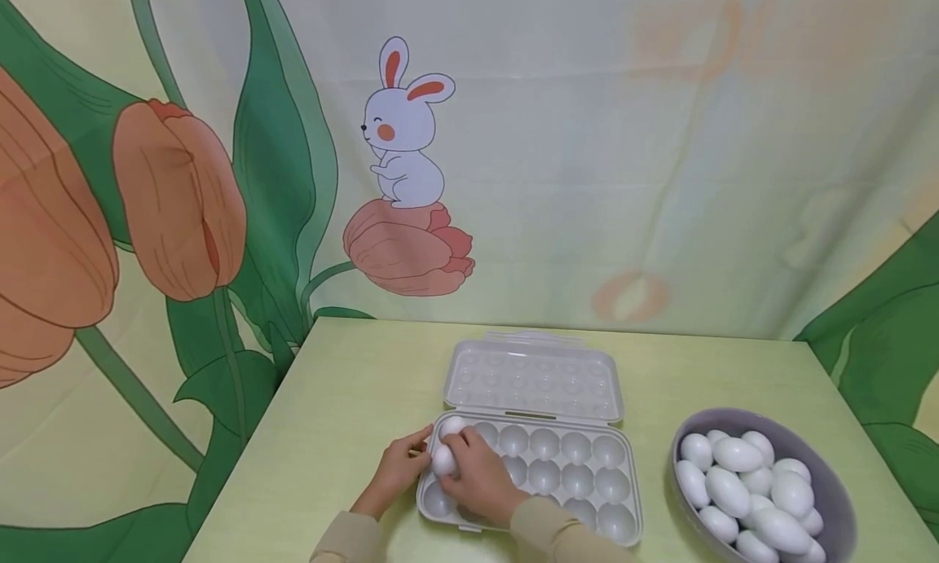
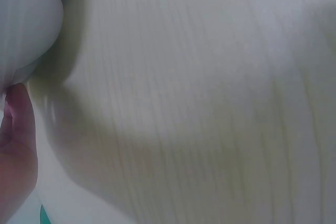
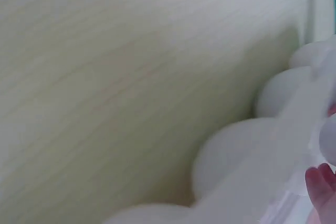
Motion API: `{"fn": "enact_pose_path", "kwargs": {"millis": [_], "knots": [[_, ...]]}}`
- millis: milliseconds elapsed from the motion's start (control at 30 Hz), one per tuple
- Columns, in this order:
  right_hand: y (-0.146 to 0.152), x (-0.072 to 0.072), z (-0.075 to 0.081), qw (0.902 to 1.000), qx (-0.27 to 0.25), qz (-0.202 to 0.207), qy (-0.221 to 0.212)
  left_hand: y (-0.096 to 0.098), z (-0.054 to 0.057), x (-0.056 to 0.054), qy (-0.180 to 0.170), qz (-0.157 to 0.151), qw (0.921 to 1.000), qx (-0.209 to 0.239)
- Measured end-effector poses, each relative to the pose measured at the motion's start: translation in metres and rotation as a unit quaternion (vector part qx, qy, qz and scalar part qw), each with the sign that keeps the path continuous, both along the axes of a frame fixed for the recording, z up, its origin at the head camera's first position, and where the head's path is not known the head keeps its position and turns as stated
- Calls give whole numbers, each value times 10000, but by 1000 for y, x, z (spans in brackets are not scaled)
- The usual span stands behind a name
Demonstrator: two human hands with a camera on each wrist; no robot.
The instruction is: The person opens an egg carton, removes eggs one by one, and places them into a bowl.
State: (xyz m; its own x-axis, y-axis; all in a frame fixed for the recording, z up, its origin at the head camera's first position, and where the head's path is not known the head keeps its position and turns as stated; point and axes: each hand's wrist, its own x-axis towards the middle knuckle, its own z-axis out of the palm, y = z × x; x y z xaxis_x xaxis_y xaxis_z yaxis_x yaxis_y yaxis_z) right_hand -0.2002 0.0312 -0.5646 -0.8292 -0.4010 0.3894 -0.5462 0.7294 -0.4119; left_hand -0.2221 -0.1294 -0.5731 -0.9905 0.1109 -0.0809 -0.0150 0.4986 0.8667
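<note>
On the table lies an opened light grey egg carton (image 1: 530, 457) with rows of round cups, its clear lid (image 1: 534, 377) folded back behind it. One white egg sits in the far left cup. My right hand (image 1: 480, 473) reaches over the carton and holds another white egg (image 1: 443, 460) at the left column's middle cup; in the right wrist view this egg (image 3: 329, 139) shows beside the fingertips (image 3: 317, 184). The left hand (image 1: 399, 468) is at the carton's left edge, with a fingertip (image 2: 19, 95) touching the rim from outside in the left wrist view.
A grey-purple bowl (image 1: 836, 481) heaped with white eggs (image 1: 728, 490) stands on the right of the pale wood-patterned table (image 1: 352, 384). Behind the table hangs a cloth (image 1: 543, 156) printed with tulips and a rabbit.
</note>
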Motion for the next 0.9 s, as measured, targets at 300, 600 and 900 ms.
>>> {"fn": "enact_pose_path", "kwargs": {"millis": [300,600,900], "knots": [[24,11,45,9949,-917,139,-398,-1,-2,0,18,-8,10000,91],[81,12,91,9893,-1137,-150,-900,1,-1,-1,-81,3,9998,173],[160,3,119,9828,-1066,-540,-1408,0,-1,0,-83,10,9998,175]]}}
